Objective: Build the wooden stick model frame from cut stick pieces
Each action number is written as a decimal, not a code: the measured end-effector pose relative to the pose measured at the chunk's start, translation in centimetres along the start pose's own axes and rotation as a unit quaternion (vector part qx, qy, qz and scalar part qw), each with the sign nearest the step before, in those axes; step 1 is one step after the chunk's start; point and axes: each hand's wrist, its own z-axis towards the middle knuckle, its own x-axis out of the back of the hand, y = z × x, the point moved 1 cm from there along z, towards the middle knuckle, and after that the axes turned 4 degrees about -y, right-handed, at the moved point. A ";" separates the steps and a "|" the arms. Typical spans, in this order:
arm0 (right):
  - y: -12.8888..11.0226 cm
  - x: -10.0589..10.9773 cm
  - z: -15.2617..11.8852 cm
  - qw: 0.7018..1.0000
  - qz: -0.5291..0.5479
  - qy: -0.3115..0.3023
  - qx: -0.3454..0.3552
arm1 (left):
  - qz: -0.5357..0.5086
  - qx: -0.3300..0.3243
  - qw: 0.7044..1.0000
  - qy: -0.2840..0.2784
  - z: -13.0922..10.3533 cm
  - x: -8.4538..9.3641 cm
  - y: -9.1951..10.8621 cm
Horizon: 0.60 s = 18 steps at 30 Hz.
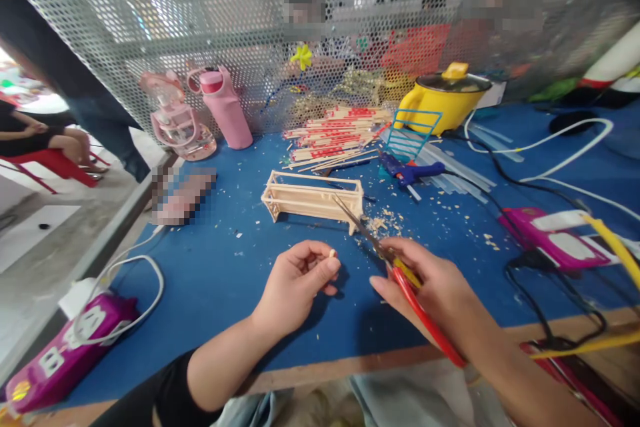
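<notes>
The left hand [303, 283] is nearly closed, thumb and forefinger pinching a small pale piece [333, 253] just above the blue bench [200, 320]. The right hand [430, 280] is partly curled around red-handled scissors [425, 317] — their blades point far and left, the tips overlapping the right part of a small wooden frame [315, 197] in view; whether they touch it I cannot tell.

The frame lies beyond the hands, near the middle of the bench, with wood scraps [385, 223] scattered just to its right. Farther back are a heap of thin sticks with red bands [340, 133] and, to its right, a blue glue gun [410, 170] near clear glue sticks [463, 173] and a yellow pot [443, 107]. Two pink bottles stand at the far left — a slim one [227, 110] and a clear one [183, 127] — beside the perforated metal screen [225, 20].
</notes>
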 end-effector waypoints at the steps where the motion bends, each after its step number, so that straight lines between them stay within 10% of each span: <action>1: 0.7 0.6 -0.5 0.999 -0.045 0.013 -0.002 | -0.003 -0.002 1.000 0.005 0.0 0.0 0.1; 10: 10.5 5.3 -3.3 0.932 -0.324 0.021 -0.159 | -0.028 -0.040 0.999 0.008 0.5 0.1 0.2; 18: 3.3 9.6 5.0 0.910 -0.389 -0.147 -0.008 | -0.014 0.028 0.999 -0.017 1.9 0.8 1.3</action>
